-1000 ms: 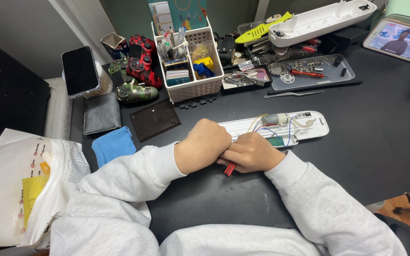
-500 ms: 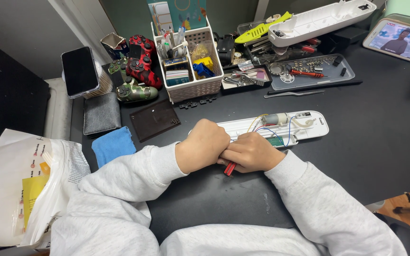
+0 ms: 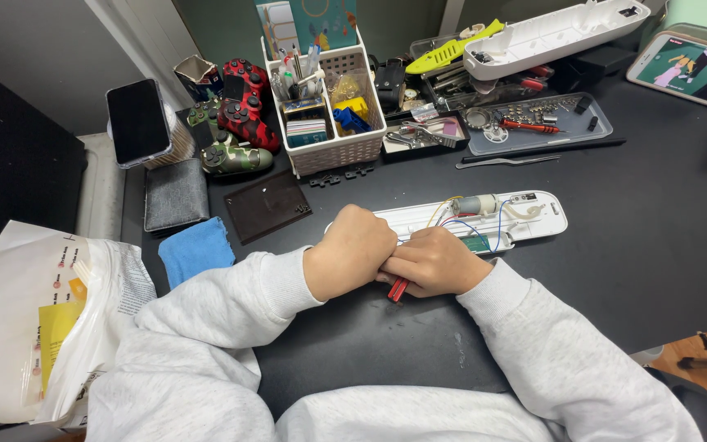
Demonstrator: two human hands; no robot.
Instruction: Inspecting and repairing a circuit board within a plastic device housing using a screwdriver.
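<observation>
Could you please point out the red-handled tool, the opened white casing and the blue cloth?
Red-handled tool (image 3: 397, 289), head view, handle tip below the hands.
White casing (image 3: 538, 219), head view, right end.
Blue cloth (image 3: 195, 249), head view, its middle.

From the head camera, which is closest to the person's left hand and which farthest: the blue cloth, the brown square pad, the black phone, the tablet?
From the left hand:
1. Brown square pad, just beyond it on the desk.
2. Blue cloth, to its left.
3. Black phone, far back left.
4. Tablet, far back right corner.
</observation>
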